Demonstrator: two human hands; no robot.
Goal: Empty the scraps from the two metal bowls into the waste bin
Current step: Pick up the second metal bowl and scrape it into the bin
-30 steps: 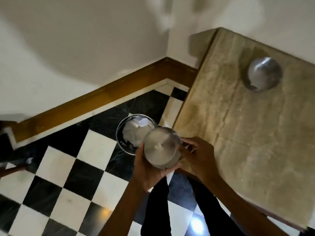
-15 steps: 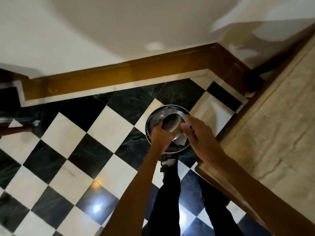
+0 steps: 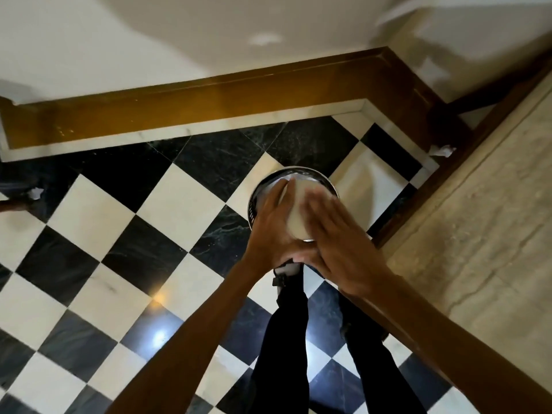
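The round metal waste bin (image 3: 254, 204) stands on the checkered floor beside the table's corner. Directly over its mouth I hold a metal bowl (image 3: 298, 213), turned bottom-up toward me and blurred. My left hand (image 3: 270, 228) grips the bowl's left side. On the bowl's right side lies my right hand (image 3: 337, 243), flat with its fingers stretched out and blurred by motion. The bin's inside is mostly hidden by the bowl and both hands. The second metal bowl is out of view.
A beige stone table (image 3: 484, 234) with a dark wooden edge fills the right side. A wooden skirting board (image 3: 209, 106) runs along the white wall. Crumpled paper bits lie on the floor at the corner (image 3: 442, 150) and far left (image 3: 35, 193). My legs in black trousers (image 3: 286, 339) stand below.
The bowl has been carried from beside the table to over the bin and tipped upside down. My right hand has let go of its rim and now lies flat against it.
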